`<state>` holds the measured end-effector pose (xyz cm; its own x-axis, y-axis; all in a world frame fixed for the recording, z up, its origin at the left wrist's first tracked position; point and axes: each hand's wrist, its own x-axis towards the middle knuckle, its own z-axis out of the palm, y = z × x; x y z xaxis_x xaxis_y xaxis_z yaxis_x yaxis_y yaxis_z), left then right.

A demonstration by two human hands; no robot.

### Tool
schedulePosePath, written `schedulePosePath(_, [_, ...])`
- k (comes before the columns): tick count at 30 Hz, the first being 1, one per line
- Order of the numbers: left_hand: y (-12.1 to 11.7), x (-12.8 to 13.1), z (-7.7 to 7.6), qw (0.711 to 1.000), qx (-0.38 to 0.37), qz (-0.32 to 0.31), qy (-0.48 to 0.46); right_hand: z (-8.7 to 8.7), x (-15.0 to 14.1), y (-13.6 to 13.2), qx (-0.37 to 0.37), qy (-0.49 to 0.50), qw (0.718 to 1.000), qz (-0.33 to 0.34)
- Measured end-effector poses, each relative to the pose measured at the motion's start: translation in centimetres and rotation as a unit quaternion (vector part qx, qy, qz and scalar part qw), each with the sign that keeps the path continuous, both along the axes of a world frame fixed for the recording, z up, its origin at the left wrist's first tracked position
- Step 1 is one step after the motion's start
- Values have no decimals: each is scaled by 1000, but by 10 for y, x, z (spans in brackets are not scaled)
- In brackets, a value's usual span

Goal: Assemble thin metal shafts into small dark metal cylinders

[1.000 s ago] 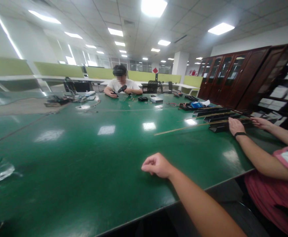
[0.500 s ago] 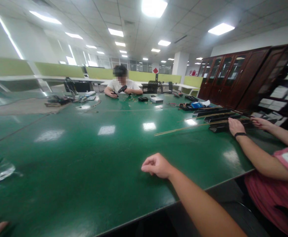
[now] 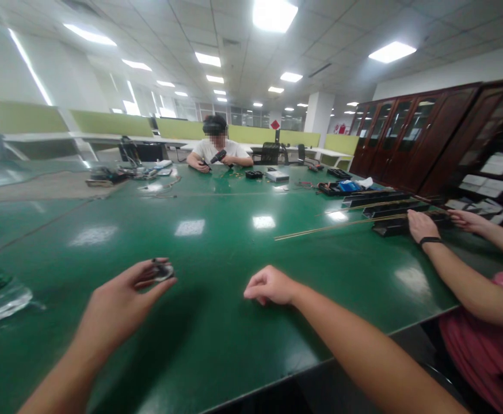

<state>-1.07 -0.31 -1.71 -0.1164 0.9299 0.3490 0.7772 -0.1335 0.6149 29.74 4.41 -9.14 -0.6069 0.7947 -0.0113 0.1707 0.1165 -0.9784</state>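
Black and silver, a small part (image 3: 164, 271) is pinched between the fingers of the left hand (image 3: 114, 305) above the green table (image 3: 217, 345); the right hand (image 3: 275, 286) has its fingers curled in toward the thumb.

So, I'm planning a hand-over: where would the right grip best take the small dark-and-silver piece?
Probably by the exposed edge of the small piece, coming from the right. The left grip holds it from the other side, which leaves that edge uncovered towards the right grip. Its exact shape is too blurred to tell.
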Motion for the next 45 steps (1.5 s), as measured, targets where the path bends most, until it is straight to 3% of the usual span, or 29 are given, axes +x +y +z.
schedulePosePath(3, [29,57,-3,989,-36,-130,-66,5,-5,12,-41,3,999,21])
schedulePosePath(7, [49,105,-27,967,-51,-220,-115,6,-1,19,-86,58,994,20])
schedulePosePath(12, [41,111,-52,948,-82,-252,-178,2,18,19,-28,88,996,-3])
schedulePosePath(17, [35,112,-56,913,-138,-294,-247,4,24,20,77,63,994,-42])
schedulePosePath(23, [33,117,-58,868,-194,-323,-324,9,16,10,92,53,994,-24])
schedulePosePath(30, [30,120,-56,878,-178,-302,-325,13,17,6,116,34,991,-60])
schedulePosePath(33, [31,120,-54,897,-158,-272,-309,13,18,7,139,-7,988,-65])
schedulePosePath(40, [34,109,-52,961,-59,-201,-178,12,20,9,182,-71,977,-83])
schedulePosePath(45, [31,106,-51,967,5,-237,-89,11,21,9,192,-81,974,-88])
